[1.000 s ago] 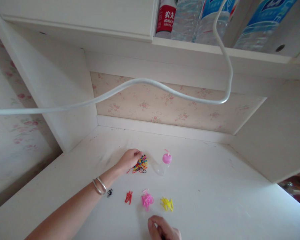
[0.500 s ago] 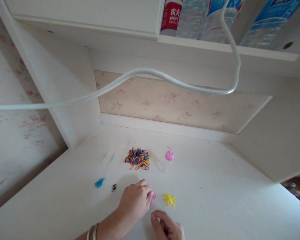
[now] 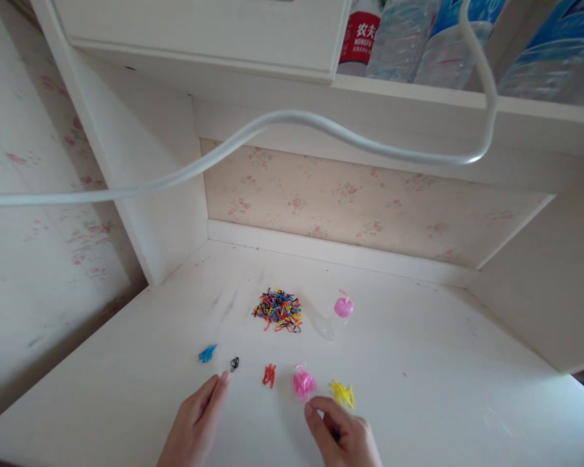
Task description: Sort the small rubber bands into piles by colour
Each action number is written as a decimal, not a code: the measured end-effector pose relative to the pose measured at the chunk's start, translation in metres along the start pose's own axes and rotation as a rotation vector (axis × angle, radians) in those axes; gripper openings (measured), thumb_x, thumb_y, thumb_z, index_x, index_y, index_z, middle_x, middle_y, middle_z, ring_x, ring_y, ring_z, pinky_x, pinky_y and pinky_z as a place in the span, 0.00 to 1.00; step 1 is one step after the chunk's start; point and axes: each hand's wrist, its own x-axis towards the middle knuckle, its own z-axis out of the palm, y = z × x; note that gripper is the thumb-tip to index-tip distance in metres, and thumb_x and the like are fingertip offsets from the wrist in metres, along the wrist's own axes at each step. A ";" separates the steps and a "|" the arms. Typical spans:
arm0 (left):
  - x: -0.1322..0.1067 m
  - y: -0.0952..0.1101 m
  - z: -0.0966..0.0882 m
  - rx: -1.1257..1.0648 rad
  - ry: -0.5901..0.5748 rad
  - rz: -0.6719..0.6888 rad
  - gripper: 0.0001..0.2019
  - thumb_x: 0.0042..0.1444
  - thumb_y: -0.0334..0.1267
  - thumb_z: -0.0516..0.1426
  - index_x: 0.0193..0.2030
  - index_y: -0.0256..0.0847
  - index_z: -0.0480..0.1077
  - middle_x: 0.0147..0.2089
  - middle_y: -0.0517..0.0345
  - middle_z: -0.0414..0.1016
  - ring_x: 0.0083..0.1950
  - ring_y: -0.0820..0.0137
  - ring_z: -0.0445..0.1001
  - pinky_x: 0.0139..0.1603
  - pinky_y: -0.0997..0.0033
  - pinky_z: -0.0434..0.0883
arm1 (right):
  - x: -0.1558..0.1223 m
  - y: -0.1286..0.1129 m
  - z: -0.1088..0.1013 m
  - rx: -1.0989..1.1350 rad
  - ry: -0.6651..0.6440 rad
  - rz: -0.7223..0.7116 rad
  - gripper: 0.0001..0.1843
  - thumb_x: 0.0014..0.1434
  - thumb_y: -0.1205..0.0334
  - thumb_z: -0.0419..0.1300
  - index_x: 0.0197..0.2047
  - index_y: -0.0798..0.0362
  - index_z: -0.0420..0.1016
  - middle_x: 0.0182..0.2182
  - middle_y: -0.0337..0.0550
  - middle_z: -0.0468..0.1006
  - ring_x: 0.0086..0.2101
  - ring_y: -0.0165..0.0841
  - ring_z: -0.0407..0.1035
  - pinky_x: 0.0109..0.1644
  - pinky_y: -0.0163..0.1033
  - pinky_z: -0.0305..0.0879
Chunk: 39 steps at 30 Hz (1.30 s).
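My left hand point(image 3: 194, 418) is closed, thumb and finger together, its tips just below a small pile of black rubber bands point(image 3: 234, 364). Whatever it may hold is hidden. My right hand point(image 3: 343, 428) makes a pinch just below the pink rubber bands point(image 3: 304, 383); I cannot make out anything in it. Yellow rubber bands point(image 3: 341, 393) lie just above the right hand's knuckles. Red rubber bands point(image 3: 269, 375) sit between the hands, and blue rubber bands point(image 3: 207, 353) lie at the left. Behind them is a larger heap of mixed-colour rubber bands point(image 3: 278, 310).
A clear plastic container with a pink apple-shaped lid point(image 3: 343, 307) lies right of the heap on the white desk point(image 3: 442, 376). A white cable point(image 3: 282, 117) crosses in front of the shelf, which holds several plastic bottles point(image 3: 399, 39). A side panel point(image 3: 530, 279) bounds the right.
My left hand has moved left from the pink bands to beside the black ones, uncovering the red and pink piles. My right hand keeps its pinch near the piles. The view has shifted slightly.
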 end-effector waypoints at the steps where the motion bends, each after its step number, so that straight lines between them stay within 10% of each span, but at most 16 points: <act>1: -0.004 -0.008 -0.001 -0.044 0.014 -0.040 0.24 0.56 0.61 0.47 0.22 0.43 0.52 0.21 0.66 0.52 0.24 0.74 0.55 0.26 0.76 0.59 | 0.009 -0.012 -0.007 -0.054 -0.064 -0.012 0.26 0.58 0.39 0.50 0.27 0.51 0.78 0.12 0.32 0.59 0.15 0.25 0.52 0.21 0.30 0.49; 7: -0.012 -0.011 -0.001 -0.223 0.067 -0.107 0.28 0.48 0.67 0.50 0.20 0.43 0.50 0.19 0.67 0.48 0.22 0.75 0.51 0.21 0.76 0.56 | 0.079 -0.066 -0.005 -0.553 -0.259 -0.052 0.16 0.61 0.52 0.50 0.40 0.45 0.79 0.27 0.40 0.79 0.28 0.32 0.72 0.32 0.33 0.59; 16: -0.014 -0.012 -0.007 -0.304 0.016 -0.074 0.27 0.50 0.65 0.51 0.21 0.44 0.47 0.21 0.67 0.44 0.23 0.76 0.46 0.21 0.76 0.55 | 0.124 -0.060 0.057 -0.868 -0.275 -0.075 0.18 0.62 0.58 0.48 0.39 0.56 0.79 0.37 0.54 0.80 0.39 0.42 0.74 0.41 0.42 0.65; 39: -0.016 -0.012 -0.011 -0.119 -0.067 0.026 0.26 0.57 0.62 0.44 0.20 0.42 0.50 0.21 0.64 0.50 0.24 0.73 0.54 0.26 0.75 0.55 | 0.053 -0.072 0.039 -0.787 -0.387 -0.124 0.17 0.63 0.53 0.50 0.32 0.47 0.79 0.30 0.44 0.81 0.33 0.39 0.75 0.32 0.35 0.58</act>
